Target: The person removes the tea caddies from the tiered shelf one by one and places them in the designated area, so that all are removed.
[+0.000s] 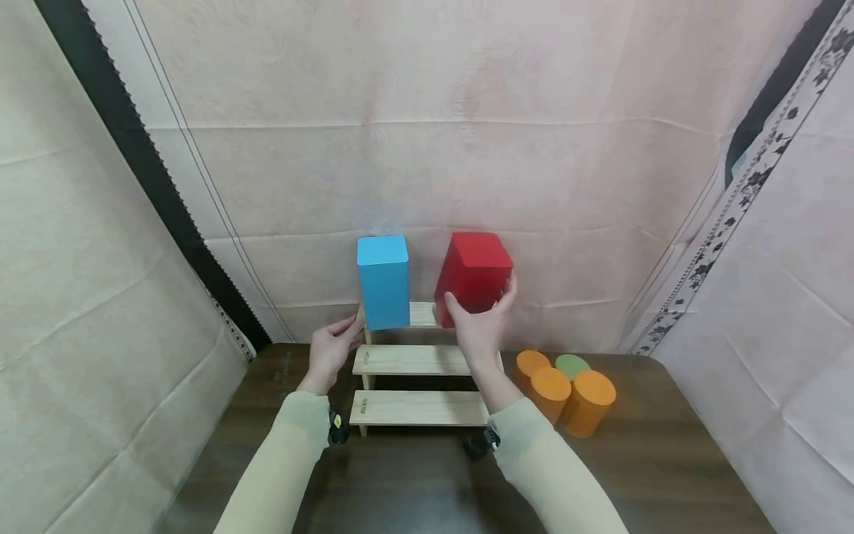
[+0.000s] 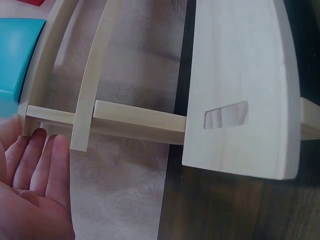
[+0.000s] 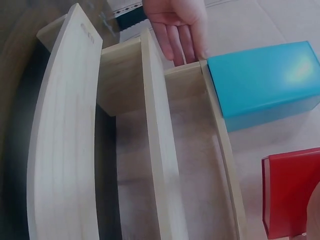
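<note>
A three-tier wooden step rack (image 1: 419,408) stands on the dark table. Upright on the left part of its top tier is a light blue block (image 1: 383,285). With thumb and fingertips, my left hand (image 1: 331,348) pinches the left end of that top tier, just beside the blue block; the left wrist view shows the fingers (image 2: 37,165) under the wood. My right hand (image 1: 483,326) grips a red block (image 1: 467,271), thumb on its near left side and fingers round the right. In the right wrist view the red block hangs slightly away from the top tier, to the right of the blue one.
Right of the rack, several orange cylinders (image 1: 590,397) and a green cylinder (image 1: 571,365) stand close together on the table (image 1: 667,445), near my right forearm. A pale cloth backdrop (image 1: 427,170) rises behind the rack, with more cloth at both sides.
</note>
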`<state>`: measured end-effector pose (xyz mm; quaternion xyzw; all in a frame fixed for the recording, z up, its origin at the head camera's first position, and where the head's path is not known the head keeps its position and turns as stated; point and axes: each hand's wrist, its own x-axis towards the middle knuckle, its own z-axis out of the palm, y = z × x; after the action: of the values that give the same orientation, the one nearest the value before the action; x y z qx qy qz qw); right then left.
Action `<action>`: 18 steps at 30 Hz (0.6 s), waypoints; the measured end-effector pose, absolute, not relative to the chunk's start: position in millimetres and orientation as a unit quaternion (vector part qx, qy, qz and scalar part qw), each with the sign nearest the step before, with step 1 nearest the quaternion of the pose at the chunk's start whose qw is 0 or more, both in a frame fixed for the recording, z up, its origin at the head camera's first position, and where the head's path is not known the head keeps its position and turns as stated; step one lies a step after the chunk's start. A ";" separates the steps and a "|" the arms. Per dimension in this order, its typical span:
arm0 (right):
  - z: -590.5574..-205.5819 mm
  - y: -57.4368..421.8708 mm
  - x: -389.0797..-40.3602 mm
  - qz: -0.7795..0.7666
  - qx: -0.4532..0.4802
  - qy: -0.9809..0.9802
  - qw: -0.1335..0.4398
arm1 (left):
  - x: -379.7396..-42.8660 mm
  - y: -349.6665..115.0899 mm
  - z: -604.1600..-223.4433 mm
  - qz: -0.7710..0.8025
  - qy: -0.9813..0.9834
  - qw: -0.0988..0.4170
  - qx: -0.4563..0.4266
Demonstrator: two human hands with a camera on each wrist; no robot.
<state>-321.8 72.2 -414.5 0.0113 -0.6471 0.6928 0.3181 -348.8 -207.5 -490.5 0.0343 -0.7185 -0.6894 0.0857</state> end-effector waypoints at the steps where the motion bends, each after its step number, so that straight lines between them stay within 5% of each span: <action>1: -415.3 74.2 -320.2 0.693 0.015 -0.645 0.322 | -348.8 -207.5 -490.3 -0.690 -0.718 0.087 0.034; 18: -439.5 119.8 -243.5 0.725 0.048 -0.615 0.308 | -349.8 -209.7 -492.6 -0.686 -0.722 0.089 0.033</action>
<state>-243.5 119.8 -439.5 0.0481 -0.6147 0.7247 0.3076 -349.8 -209.7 -492.6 0.0328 -0.7216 -0.6857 0.0892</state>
